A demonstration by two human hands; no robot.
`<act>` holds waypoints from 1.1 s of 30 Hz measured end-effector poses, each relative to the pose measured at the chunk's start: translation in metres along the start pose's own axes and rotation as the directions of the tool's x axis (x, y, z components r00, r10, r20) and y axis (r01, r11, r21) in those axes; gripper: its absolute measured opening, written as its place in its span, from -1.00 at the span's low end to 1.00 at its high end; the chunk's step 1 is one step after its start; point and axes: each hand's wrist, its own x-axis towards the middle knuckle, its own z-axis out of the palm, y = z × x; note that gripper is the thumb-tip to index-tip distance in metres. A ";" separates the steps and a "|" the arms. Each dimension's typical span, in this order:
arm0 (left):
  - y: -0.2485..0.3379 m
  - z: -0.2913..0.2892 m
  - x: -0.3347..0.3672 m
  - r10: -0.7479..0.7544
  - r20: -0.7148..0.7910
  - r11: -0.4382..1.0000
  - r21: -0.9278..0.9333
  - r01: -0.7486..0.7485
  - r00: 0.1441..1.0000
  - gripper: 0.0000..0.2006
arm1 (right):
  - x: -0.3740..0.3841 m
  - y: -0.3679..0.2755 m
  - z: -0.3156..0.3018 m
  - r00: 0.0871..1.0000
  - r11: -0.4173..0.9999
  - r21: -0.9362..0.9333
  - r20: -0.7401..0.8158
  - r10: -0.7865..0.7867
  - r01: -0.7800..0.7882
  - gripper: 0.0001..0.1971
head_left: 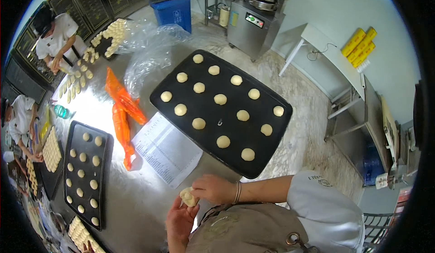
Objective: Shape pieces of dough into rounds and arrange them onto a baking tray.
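A small pale piece of dough [187, 197] is between my two hands, close to my apron at the table's front edge. My left hand [179, 219] cups it from below, with the fingers curled around it. From the right, my right hand [213, 189] bends its fingers onto the dough's upper side; some fingertips are hidden. Just beyond my hands lies a printed paper sheet [167, 151], partly under the edge of a large black baking tray [208, 126]. Several round dough balls [220, 99] are spaced out on that tray.
Two orange piping bags [121, 112] lie left of the sheet, with crumpled clear plastic [149, 55] behind them. A second black tray [102, 180] holds more dough pieces. Co-workers [61, 35] handle dough at the left. A blue bin [174, 15] and steel machine [251, 28] stand at the back.
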 end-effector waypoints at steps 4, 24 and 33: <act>-0.018 -0.011 0.015 0.385 0.209 0.309 0.889 -0.339 0.899 -0.42 | -0.004 -0.003 -0.010 0.985 0.986 0.098 -0.101 0.142 -0.132 -0.89; -0.027 -0.013 0.000 0.712 0.481 -0.257 0.856 -0.448 0.512 -0.64 | 0.008 -0.037 -0.022 0.991 0.990 0.138 -0.119 0.053 -0.036 -0.75; -0.025 -0.015 -0.016 0.694 0.558 -0.417 0.826 -0.378 0.455 -0.68 | 0.009 -0.029 -0.015 0.995 0.995 -0.018 -0.022 -0.098 0.098 -0.83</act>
